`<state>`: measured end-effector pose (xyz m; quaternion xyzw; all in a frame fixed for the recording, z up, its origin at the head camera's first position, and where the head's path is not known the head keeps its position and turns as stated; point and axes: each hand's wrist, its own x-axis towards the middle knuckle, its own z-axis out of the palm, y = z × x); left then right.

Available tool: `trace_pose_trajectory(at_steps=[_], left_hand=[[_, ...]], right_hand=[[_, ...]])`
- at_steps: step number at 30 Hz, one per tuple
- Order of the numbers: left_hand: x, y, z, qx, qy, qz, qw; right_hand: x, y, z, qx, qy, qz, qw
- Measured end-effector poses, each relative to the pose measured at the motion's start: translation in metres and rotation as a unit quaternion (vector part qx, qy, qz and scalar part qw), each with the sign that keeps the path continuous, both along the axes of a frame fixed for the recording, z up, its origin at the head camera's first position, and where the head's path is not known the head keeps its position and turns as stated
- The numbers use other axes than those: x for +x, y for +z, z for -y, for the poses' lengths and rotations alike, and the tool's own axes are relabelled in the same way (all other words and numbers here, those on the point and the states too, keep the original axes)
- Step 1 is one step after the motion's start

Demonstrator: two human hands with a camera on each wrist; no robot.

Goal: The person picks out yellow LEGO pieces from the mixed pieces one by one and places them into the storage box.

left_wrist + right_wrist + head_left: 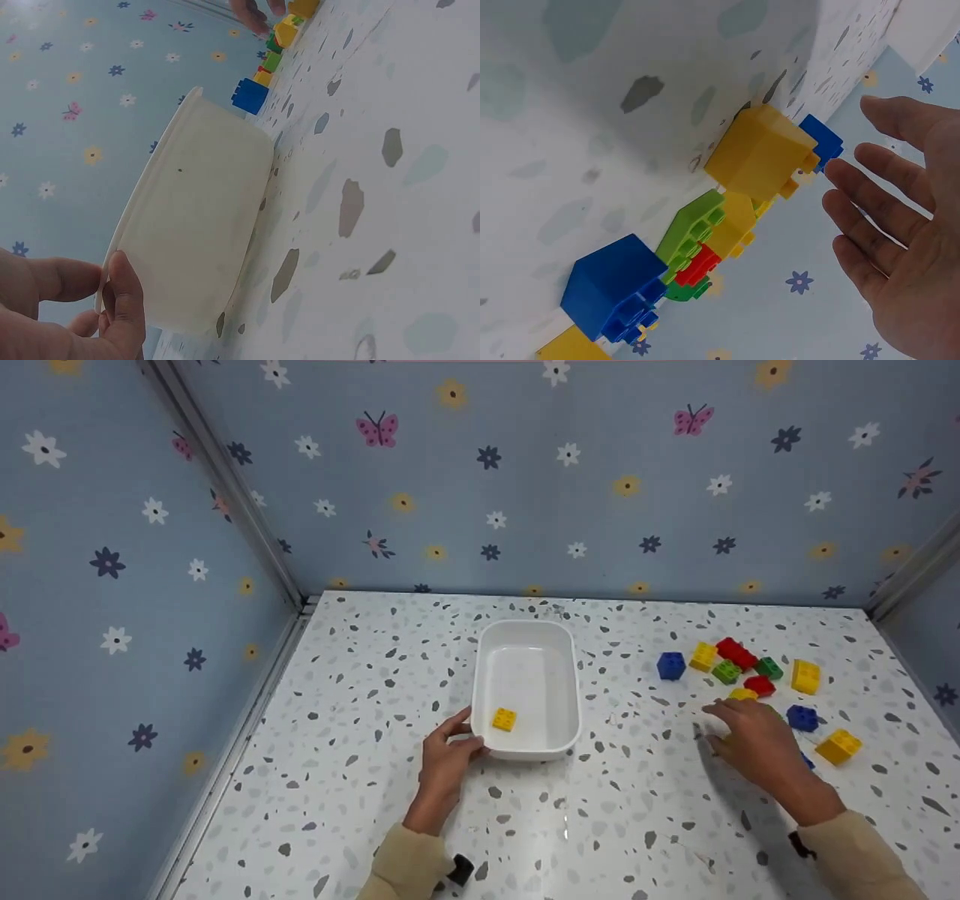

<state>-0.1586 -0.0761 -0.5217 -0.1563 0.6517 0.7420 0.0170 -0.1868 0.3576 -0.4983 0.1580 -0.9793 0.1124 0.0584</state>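
Observation:
A white plastic tub [526, 660] stands on the speckled table, with one small yellow toy brick [504, 719] lying in its near left part. My left hand [446, 757] pinches the tub's rim at the near left corner between thumb and fingers. Over the loose bricks on the right is my right hand [761, 742], its fingers apart and nothing held, as the right wrist view shows. Closest to its fingertips there is a yellow brick [757, 154]; beside that lie a light green brick [694, 229] and a blue brick [615, 285]. The hand partly hides some bricks in the head view.
More bricks lie scattered at the right: a blue one [671, 665], a yellow one [703, 656], a red one [735, 653], a dark green one [769, 667] and a yellow one [838, 746]. Flower-patterned panels [525, 487] border the table at the back and sides.

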Motion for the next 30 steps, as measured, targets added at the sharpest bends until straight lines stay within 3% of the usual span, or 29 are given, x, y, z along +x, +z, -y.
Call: trace_pose_trajectory(at_steps=[6, 16, 23, 30], left_hand=[[0.000, 0.001, 0.001, 0.001, -0.001, -0.003, 1.0000], [0.000, -0.001, 0.001, -0.010, -0.002, 0.004, 0.9999], [0.001, -0.002, 0.000, 0.012, 0.004, -0.005, 0.9999], [-0.001, -0.002, 0.000, -0.010, 0.001, 0.003, 0.9999]], right_hand=[[0.003, 0.001, -0.012, 0.009, -0.020, 0.027, 0.999], [0.008, -0.006, -0.023, 0.024, -0.033, 0.030, 0.999], [0.009, -0.011, -0.023, 0.029, -0.026, 0.025, 0.999], [0.008, -0.013, -0.026, 0.034, -0.022, 0.040, 0.998]])
